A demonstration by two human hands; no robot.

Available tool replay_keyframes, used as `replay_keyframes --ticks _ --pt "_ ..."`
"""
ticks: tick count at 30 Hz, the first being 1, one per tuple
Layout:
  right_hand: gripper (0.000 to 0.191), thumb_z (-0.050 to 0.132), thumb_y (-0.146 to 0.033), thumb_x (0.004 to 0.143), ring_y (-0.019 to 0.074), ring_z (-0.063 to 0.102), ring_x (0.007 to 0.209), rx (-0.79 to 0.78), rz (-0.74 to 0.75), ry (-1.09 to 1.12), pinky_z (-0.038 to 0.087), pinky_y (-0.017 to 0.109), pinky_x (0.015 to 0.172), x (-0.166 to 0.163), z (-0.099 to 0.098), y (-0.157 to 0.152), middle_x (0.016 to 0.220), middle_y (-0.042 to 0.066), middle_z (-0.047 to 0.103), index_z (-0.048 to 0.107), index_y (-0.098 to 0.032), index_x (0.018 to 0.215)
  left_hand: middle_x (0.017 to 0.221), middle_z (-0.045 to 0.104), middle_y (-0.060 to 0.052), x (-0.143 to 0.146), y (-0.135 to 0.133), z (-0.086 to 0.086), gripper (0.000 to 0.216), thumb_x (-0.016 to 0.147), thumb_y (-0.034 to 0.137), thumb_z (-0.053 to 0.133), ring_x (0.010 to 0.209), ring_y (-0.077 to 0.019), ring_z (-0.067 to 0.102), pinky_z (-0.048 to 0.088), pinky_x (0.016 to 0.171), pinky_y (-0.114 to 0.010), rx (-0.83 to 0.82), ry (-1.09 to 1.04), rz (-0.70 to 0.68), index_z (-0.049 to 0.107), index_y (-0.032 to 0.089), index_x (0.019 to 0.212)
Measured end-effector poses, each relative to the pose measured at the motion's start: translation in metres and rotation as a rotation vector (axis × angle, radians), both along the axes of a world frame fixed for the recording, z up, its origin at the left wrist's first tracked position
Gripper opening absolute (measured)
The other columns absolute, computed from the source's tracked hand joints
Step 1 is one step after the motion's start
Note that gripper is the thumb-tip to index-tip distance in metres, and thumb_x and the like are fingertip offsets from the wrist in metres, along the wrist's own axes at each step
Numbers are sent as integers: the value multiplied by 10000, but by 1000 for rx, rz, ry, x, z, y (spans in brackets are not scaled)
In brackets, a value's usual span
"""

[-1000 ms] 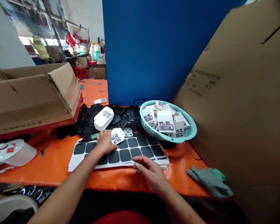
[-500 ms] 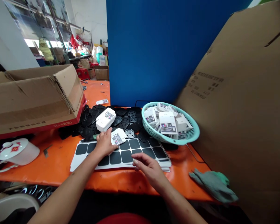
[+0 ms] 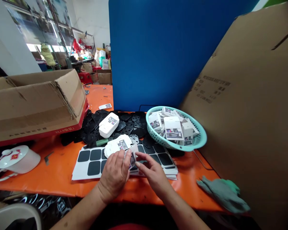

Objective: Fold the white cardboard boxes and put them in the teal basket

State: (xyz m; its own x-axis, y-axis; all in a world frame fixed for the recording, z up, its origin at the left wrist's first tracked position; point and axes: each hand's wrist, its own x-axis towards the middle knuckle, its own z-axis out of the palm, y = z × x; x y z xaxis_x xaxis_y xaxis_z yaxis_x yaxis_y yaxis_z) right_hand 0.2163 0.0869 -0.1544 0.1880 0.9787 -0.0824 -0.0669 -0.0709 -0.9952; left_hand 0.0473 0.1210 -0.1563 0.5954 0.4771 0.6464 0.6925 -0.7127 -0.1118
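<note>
Low over the sheets, my left hand (image 3: 115, 174) is closed on a small white printed paper box (image 3: 132, 161), its lower part hidden by the fingers. My right hand (image 3: 155, 174) faces it, thumb and forefinger apart at the box's right edge; whether they touch it I cannot tell. Just beyond lies a fanned pile of flat white printed boxes (image 3: 115, 144). Both rest on white sheets (image 3: 80, 174) bearing rows of black rounded squares. Behind the pile stands another neat stack of white boxes (image 3: 108, 125).
Black plastic pieces (image 3: 93, 123) cover the table behind the sheets. A turquoise basket (image 3: 203, 135) of printed boxes stands right, near a grey-green glove (image 3: 223, 193). On the left are a lidded white mug (image 3: 24, 158) and an open carton (image 3: 31, 108). A blue panel (image 3: 153, 54) rises behind.
My left hand has drawn back from the pile toward me and to the right, bringing a box to my right hand. The right hand has barely moved.
</note>
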Motion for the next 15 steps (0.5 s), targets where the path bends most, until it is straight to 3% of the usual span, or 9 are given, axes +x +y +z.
replay_keyframes --ticks 5,8,11,15 --pt "350 796 -435 674 85 511 481 -94 75 133 422 184 392 0 8 -16 717 -25 629 589 -199 830 1180 611 -203 -3 -9 0 546 846 143 508 1064 -318 601 524 892 -459 24 -11 -84 403 78 1378" --pt "377 781 -452 697 57 487 376 -149 151 251 317 128 290 1 13 -27 716 -39 645 559 -226 902 1174 610 -216 -2 -14 1 526 846 179 520 1059 -321 602 532 885 -467 -39 -43 -159 431 61 1351" --pt "382 750 -483 736 20 430 331 -173 168 270 262 119 278 2 13 -34 741 -14 662 641 -218 989 1120 636 -219 2 -21 0 529 852 181 526 992 -309 633 565 810 -438 -115 -83 -205 410 46 1350" --pt "321 734 -509 747 54 469 414 -126 200 169 264 132 302 4 7 -40 661 -11 606 707 -191 787 945 697 -147 6 -36 -6 421 892 159 503 788 -248 675 567 650 -344 -298 -188 -276 437 102 1304"
